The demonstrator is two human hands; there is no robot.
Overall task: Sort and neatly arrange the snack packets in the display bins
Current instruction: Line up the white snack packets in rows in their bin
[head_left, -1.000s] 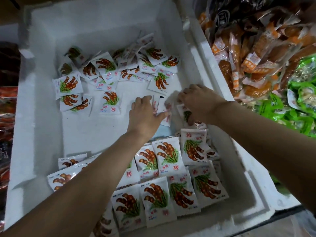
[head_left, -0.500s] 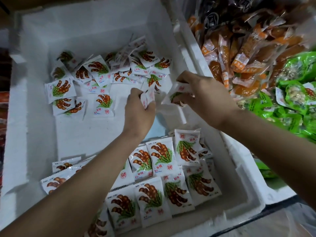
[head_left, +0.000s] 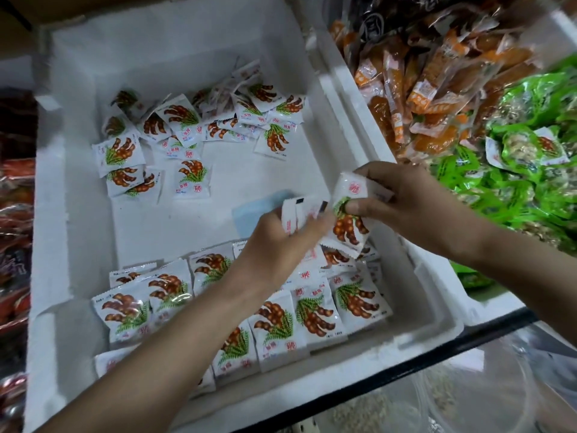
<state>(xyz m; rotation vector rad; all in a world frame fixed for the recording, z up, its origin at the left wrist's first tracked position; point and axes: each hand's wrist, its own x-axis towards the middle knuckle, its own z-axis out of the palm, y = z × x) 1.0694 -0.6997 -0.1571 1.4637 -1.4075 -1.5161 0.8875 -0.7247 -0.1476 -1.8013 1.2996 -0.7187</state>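
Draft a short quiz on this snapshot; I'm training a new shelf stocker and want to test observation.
1. True or false: the left hand and the right hand each hold tamarind packets.
2. Where in the white foam bin do the loose packets lie? A) far end B) near end C) outside it
3. Fill in: to the right of the bin lie orange packets and ____ packets.
Key: 1 true; 2 A; 3 green packets.
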